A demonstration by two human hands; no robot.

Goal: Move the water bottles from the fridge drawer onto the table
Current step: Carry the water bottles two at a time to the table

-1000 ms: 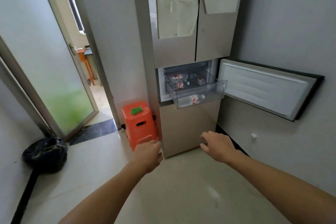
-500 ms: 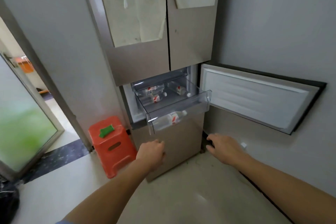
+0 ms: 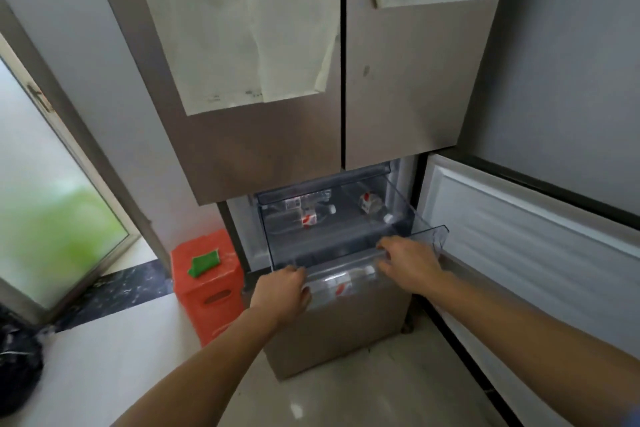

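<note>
Gripping the clear fridge drawer (image 3: 429, 236) front edge, left hand (image 3: 282, 291) and right hand (image 3: 410, 262) curl their fingers (image 3: 382, 246) over it; water bottles (image 3: 311, 218) lie inside, behind them.

Bottles (image 3: 310, 218) in drawer (image 3: 429, 236) — stool (image 3: 207, 284) left

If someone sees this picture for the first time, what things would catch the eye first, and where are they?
Probably the clear fridge drawer, pulled out in the middle of the view, with the left hand and right hand on its front edge. Inside lie water bottles with red labels. Next comes the bright orange stool on the floor left of the fridge, with a green object on top.
</note>
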